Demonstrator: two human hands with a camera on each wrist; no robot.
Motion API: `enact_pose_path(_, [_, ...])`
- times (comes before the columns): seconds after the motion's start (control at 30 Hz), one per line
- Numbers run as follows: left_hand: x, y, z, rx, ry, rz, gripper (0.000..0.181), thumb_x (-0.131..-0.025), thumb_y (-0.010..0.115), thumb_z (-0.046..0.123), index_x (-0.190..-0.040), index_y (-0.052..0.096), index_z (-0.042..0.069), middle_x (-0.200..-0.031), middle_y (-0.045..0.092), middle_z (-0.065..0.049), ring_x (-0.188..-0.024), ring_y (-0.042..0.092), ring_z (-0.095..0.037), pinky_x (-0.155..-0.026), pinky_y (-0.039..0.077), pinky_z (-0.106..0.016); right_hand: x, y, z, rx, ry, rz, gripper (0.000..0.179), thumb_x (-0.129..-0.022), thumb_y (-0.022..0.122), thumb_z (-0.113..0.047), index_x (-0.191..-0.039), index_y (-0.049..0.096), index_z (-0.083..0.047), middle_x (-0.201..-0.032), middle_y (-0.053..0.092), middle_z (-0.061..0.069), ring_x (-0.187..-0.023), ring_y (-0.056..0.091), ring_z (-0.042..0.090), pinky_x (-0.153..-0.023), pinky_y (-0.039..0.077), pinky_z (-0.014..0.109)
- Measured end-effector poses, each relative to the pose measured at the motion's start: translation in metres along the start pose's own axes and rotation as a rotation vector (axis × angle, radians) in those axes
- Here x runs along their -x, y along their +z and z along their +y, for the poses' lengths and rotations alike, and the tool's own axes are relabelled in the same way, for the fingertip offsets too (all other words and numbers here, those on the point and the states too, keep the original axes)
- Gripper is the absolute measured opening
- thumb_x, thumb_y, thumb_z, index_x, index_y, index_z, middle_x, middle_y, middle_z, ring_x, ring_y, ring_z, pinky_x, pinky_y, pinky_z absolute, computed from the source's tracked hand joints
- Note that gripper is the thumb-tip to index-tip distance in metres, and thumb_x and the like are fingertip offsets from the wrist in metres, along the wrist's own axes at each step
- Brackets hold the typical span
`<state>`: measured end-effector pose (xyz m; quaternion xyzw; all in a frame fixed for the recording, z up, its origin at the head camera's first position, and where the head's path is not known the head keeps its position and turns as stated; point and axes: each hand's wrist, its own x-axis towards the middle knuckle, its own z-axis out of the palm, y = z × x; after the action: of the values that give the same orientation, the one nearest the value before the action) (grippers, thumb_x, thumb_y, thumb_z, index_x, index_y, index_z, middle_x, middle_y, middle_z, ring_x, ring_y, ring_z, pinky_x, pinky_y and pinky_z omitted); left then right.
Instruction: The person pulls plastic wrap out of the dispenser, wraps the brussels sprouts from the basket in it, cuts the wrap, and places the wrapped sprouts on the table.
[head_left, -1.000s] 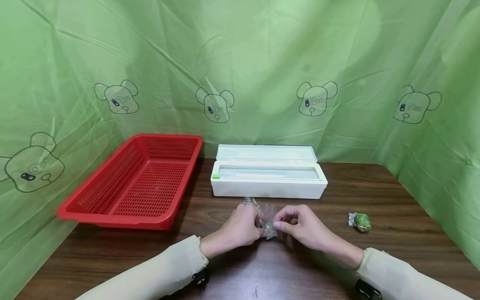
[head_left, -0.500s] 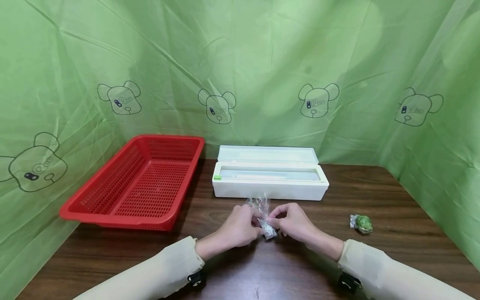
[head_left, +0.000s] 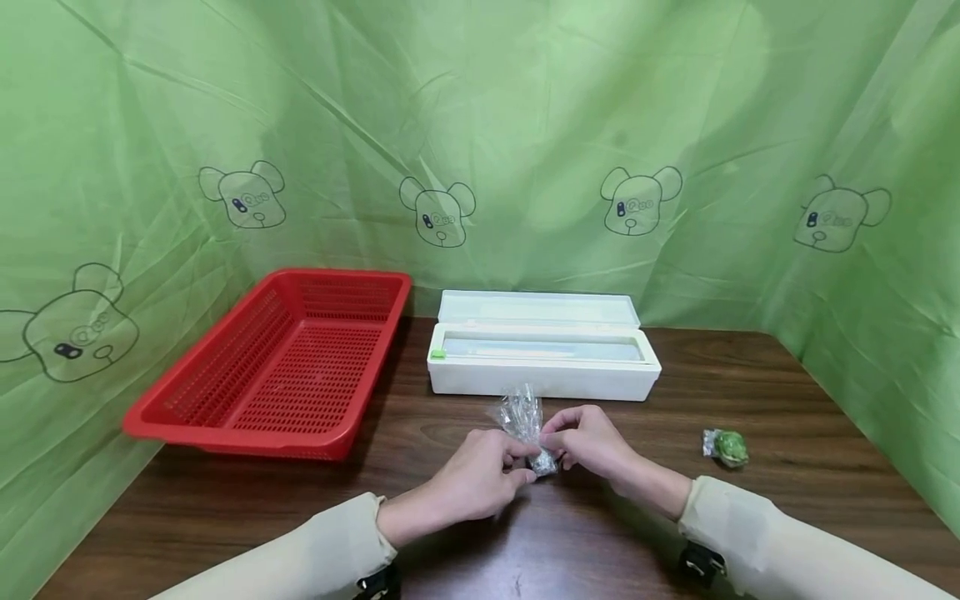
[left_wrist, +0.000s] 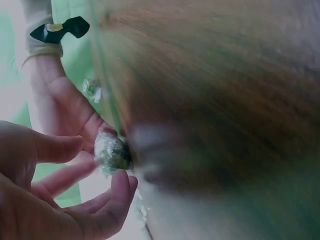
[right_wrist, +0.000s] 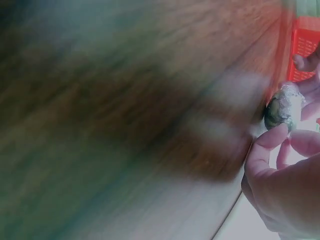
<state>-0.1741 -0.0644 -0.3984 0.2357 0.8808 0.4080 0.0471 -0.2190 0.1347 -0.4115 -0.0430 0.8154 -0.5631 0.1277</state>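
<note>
A small round green item wrapped in clear plastic film (head_left: pixel 543 463) sits between the two hands, its loose film tail (head_left: pixel 521 410) fanning toward the white box. My right hand (head_left: pixel 592 446) pinches the film at its right side with thumb and fingers. On the other side, my left hand (head_left: pixel 472 477) has its fingertips right at the wrapped item, the thumb spread apart from it. Green shows through crinkled film on the item (left_wrist: pixel 112 154) in the left wrist view. The right wrist view has the same wrapped item (right_wrist: pixel 284 106) above the right fingertips.
A second film-wrapped green item (head_left: pixel 729 447) lies at the right on the wooden table (head_left: pixel 810 508). Behind the hands stands a white cling-film box (head_left: pixel 543 383) with its lid raised. A red slotted basket (head_left: pixel 232 437) stands at the left; green cloth (head_left: pixel 525 108) hangs behind.
The film tail, earlier partly covered by the hands, now stands out toward the box. The left hand has drawn slightly back and its thumb has spread; the right hand has moved inward onto the film.
</note>
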Motion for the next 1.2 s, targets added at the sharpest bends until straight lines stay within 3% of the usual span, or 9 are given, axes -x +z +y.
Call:
enact_pose_path(0.17, [-0.003,0.003,-0.001,0.013,0.002,-0.006,0.029,-0.092,0.079,0.008,-0.121,0.079,0.006,-0.098,0.079,-0.011,-0.065,0.063,-0.002,-0.057,0.051,-0.024,-0.004,-0.005,-0.002,-0.076,0.048,-0.057,0.014,-0.090,0.072,-0.010,-0.096,0.071,0.002,-0.070,0.060,0.003,-0.063,0.054,0.011,-0.057,0.048,0.024])
enact_pose_path(0.33, [-0.004,0.005,0.001,0.028,-0.005,-0.006,0.029,-0.092,0.080,0.008,-0.121,0.080,0.008,-0.096,0.079,-0.010,-0.064,0.064,-0.001,-0.058,0.051,-0.023,-0.009,-0.005,-0.006,-0.003,0.028,-0.066,0.015,-0.090,0.078,-0.012,-0.096,0.075,0.001,-0.067,0.060,0.001,-0.062,0.052,0.012,-0.055,0.045,0.023])
enact_pose_path(0.6, [-0.005,0.005,0.003,0.048,-0.004,-0.031,0.031,-0.092,0.079,0.006,-0.122,0.078,0.003,-0.086,0.079,-0.006,-0.055,0.061,-0.001,-0.056,0.051,-0.022,-0.007,-0.010,-0.005,-0.064,0.026,-0.020,0.026,-0.084,0.085,-0.009,-0.104,0.076,0.003,-0.089,0.074,0.002,-0.076,0.060,0.015,-0.063,0.048,0.030])
enact_pose_path(0.7, [-0.005,0.004,0.003,0.041,0.007,-0.037,0.029,-0.092,0.079,0.007,-0.121,0.079,0.003,-0.090,0.079,-0.005,-0.062,0.062,-0.001,-0.060,0.052,-0.022,-0.009,-0.011,-0.006,-0.087,0.042,-0.023,0.030,-0.083,0.085,-0.010,-0.108,0.072,0.003,-0.087,0.073,0.003,-0.075,0.061,0.015,-0.063,0.048,0.030])
enact_pose_path(0.97, [-0.007,0.005,0.001,0.019,0.039,-0.037,0.025,-0.092,0.079,0.008,-0.117,0.080,0.003,-0.093,0.080,-0.004,-0.074,0.066,0.000,-0.064,0.052,-0.020,-0.017,-0.006,-0.008,-0.059,0.033,-0.105,0.016,-0.082,0.083,-0.005,-0.094,0.075,0.002,-0.071,0.062,-0.001,-0.061,0.050,0.011,-0.055,0.041,0.022])
enact_pose_path(1.1, [-0.006,0.006,0.001,0.017,0.034,-0.040,0.026,-0.092,0.079,0.008,-0.118,0.080,0.003,-0.092,0.080,-0.004,-0.071,0.065,0.000,-0.062,0.052,-0.020,-0.019,-0.006,-0.007,-0.073,0.029,-0.091,0.019,-0.081,0.083,-0.003,-0.097,0.076,0.002,-0.079,0.069,0.001,-0.066,0.054,0.012,-0.057,0.043,0.024])
enact_pose_path(1.2, [-0.007,0.005,0.001,0.016,0.026,-0.050,0.027,-0.093,0.079,0.008,-0.119,0.079,0.003,-0.084,0.078,-0.002,-0.062,0.061,0.000,-0.058,0.050,-0.021,-0.018,-0.008,-0.007,-0.115,0.028,-0.056,0.030,-0.081,0.082,-0.001,-0.108,0.070,0.005,-0.088,0.073,0.004,-0.074,0.060,0.013,-0.060,0.045,0.025])
